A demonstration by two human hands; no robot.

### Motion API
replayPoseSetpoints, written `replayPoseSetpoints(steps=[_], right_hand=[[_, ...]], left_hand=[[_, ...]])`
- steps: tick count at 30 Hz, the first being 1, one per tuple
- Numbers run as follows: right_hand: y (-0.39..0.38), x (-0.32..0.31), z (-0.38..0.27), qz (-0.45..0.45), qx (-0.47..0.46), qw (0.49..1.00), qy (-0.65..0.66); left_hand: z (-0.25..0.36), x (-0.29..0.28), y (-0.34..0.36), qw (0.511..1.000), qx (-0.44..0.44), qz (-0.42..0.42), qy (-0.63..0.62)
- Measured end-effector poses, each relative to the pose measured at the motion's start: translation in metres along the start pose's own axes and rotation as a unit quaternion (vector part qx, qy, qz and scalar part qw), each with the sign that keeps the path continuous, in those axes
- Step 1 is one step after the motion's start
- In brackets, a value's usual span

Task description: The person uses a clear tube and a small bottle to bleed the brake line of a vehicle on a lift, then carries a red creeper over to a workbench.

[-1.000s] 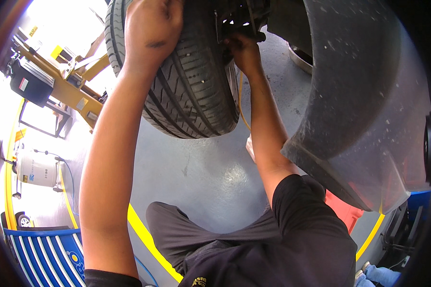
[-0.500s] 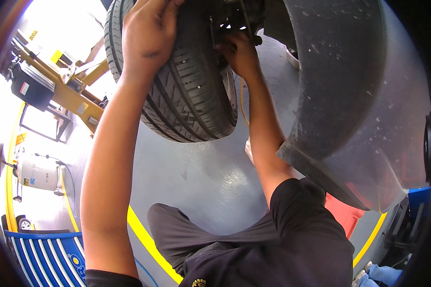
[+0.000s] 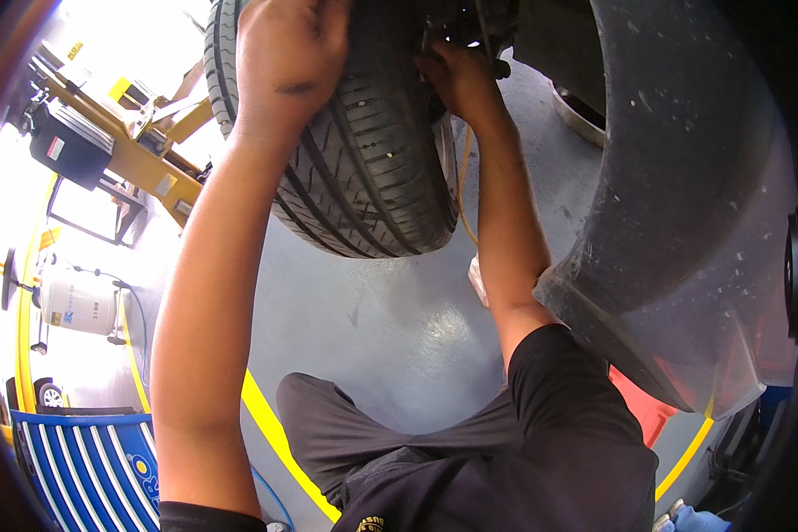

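One black tire (image 3: 381, 177) is standing upright between the person's forearms, its grooved tread facing the wearer; the left hand (image 3: 291, 66) is lying in front of the tire's upper tread, its fingers running up to the top edge of the view, and whether they are clamping on the rubber I cannot tell; the right hand (image 3: 468, 84) is sitting just right of the tire, near its inner side, its fingers bending in among dark metal parts (image 3: 496, 25), and what, if anything, they are gripping I cannot tell; a thin orange cord (image 3: 462, 199) is hanging just right of the tire, beside the right forearm; a dark curved fender (image 3: 669, 151) is bulging farther right of the tire, and a red object (image 3: 640, 403) is showing under it, below and right of the tire; a yellow beam (image 3: 137, 151) and a black box (image 3: 73, 144) are standing left of the tire; a white tank (image 3: 80, 300) is standing lower left of it, with a blue slatted panel (image 3: 84, 470) farther below; a grey floor (image 3: 390, 324) is spreading beneath the tire, a yellow stripe (image 3: 279, 443) running across it, lower left of the tire.
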State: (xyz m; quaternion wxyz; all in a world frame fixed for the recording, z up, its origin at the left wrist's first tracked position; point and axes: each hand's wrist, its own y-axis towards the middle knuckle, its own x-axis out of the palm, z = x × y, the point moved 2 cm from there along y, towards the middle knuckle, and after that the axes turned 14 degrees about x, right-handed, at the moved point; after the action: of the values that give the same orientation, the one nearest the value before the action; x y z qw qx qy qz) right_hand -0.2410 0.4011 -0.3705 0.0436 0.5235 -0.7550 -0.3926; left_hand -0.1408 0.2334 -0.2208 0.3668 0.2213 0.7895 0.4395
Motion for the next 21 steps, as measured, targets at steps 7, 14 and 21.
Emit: replayPoseSetpoints(steps=[7,14,21], right_hand=[[-0.003,0.006,-0.006,0.018,-0.005,0.999,-0.037],[-0.002,0.013,-0.005,0.031,0.045,0.998,-0.034],[-0.005,0.018,0.003,0.084,0.028,0.995,-0.054]], left_hand=[[0.000,-0.003,-0.001,1.000,0.003,-0.009,0.025],[0.002,-0.001,0.001,1.000,-0.014,0.004,0.012],[0.005,-0.001,0.003,1.000,-0.013,0.008,-0.007]])
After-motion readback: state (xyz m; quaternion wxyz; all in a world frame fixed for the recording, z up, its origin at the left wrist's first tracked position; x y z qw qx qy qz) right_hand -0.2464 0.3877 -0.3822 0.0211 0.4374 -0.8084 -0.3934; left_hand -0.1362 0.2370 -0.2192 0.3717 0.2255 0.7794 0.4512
